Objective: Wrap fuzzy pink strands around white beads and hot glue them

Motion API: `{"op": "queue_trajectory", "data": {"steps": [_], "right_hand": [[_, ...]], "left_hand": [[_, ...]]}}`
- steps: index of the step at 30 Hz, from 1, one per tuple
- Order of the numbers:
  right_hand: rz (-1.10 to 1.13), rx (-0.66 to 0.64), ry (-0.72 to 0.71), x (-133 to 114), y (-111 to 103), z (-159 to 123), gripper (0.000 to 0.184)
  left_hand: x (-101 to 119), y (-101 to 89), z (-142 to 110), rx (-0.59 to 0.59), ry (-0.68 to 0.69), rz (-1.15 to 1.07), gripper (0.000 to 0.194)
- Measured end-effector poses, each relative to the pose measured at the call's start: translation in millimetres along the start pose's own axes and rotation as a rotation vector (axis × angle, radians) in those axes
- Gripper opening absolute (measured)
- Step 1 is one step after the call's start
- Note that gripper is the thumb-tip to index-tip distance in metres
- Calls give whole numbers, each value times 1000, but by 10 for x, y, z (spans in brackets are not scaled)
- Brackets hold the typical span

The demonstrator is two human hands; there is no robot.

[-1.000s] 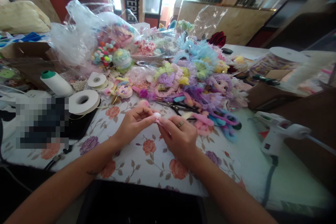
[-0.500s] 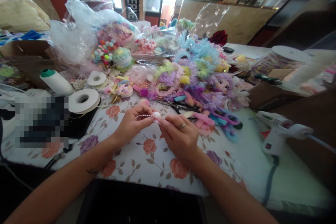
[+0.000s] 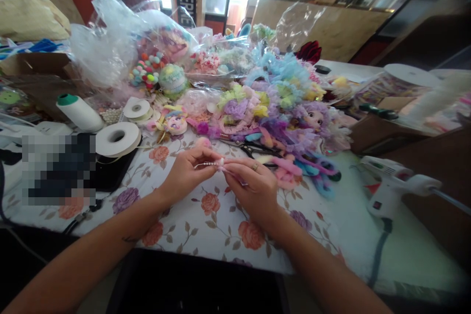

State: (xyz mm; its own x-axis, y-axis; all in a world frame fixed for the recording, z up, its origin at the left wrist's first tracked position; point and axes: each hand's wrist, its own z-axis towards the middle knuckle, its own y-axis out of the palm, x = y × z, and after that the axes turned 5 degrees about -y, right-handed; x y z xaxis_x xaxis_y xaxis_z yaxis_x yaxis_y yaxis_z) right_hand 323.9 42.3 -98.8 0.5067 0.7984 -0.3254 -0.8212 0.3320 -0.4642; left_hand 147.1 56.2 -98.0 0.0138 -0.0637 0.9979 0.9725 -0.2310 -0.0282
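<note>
"Spool [image 3: 117, 140], flat and round, is lying left. Hands?"

"Left hand [image 3: 189, 169] is pinching a strand of round white beads [image 3: 210, 163]; between both hands' fingertips, a small pale-pink piece [image 3: 222, 168] is meeting it. Right hand [image 3: 254, 181] is gripping that piece."

"Farther right?"

"Hard-shelled glue gun [image 3: 386, 186] is trailing its cable."

My forearms reach in from the lower corners and converge, my hands meeting fingertip to fingertip. My left hand [image 3: 191, 169] has its thumb and index finger pinched forward; my right hand [image 3: 252, 181] curls its fingers inward, a ring [image 3: 255, 167] on one. Dark marks [image 3: 128, 239] show near my left wrist [image 3: 158, 201].
</note>
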Motion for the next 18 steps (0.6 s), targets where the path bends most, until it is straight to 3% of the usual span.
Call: {"op": "queue_trajectory", "data": {"steps": [9, 14, 18], "right_hand": [[61, -8, 70, 7, -5, -17, 14], [101, -63, 74, 27, -25, -4, 15], [158, -85, 177, 35, -42, 16, 9]], "left_hand": [[3, -11, -2, -7, 124, 71, 12], [-14, -36, -1, -23, 192, 219, 18], [-15, -62, 7, -61, 214, 231, 21]]}}
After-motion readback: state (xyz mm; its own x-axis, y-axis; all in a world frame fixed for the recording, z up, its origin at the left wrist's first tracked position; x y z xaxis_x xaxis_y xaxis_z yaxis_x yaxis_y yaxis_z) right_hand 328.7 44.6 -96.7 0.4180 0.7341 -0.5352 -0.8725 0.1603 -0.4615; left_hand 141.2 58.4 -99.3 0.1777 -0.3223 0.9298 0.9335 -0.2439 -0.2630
